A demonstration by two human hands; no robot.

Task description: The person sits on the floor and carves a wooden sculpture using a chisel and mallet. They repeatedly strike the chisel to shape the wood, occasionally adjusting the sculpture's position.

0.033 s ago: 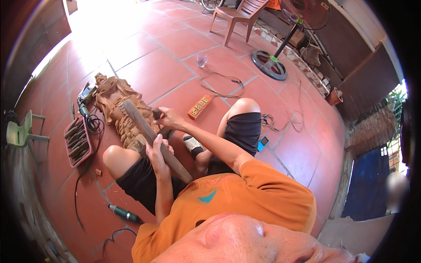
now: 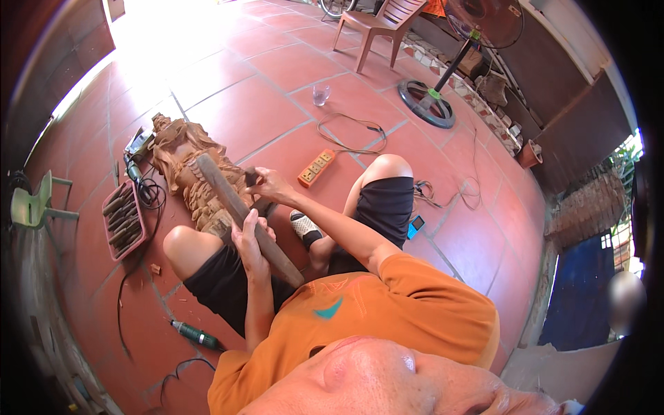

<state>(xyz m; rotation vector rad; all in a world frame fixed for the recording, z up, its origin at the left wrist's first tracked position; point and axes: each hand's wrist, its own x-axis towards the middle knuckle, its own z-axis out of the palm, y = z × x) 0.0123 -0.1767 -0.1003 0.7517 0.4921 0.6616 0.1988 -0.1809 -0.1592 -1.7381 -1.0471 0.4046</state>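
Observation:
My left hand (image 2: 250,243) is closed around a long, flat grey-brown wooden bar (image 2: 223,189). The bar slants from above the carving back to my shirt. On the bar's right side, my right hand (image 2: 271,185) pinches a small dark piece (image 2: 251,177), whose kind I cannot make out. A brown wood carving with deep figured relief (image 2: 185,153) lies on the floor beyond my left knee, partly covered by the bar. Under my right wrist a short dark block (image 2: 261,205) shows in part.
A pink tray (image 2: 143,234) of wooden-handled tools sits at left, near a corded power tool (image 2: 133,168). A green rotary tool (image 2: 196,335) lies behind my left knee. An orange power strip (image 2: 317,168), a clear cup (image 2: 321,94) and a standing fan (image 2: 432,97) are ahead.
The small dark piece in my right fingers has tilted more upright beside the bar. My left hand keeps its hold, and the view has shifted slightly.

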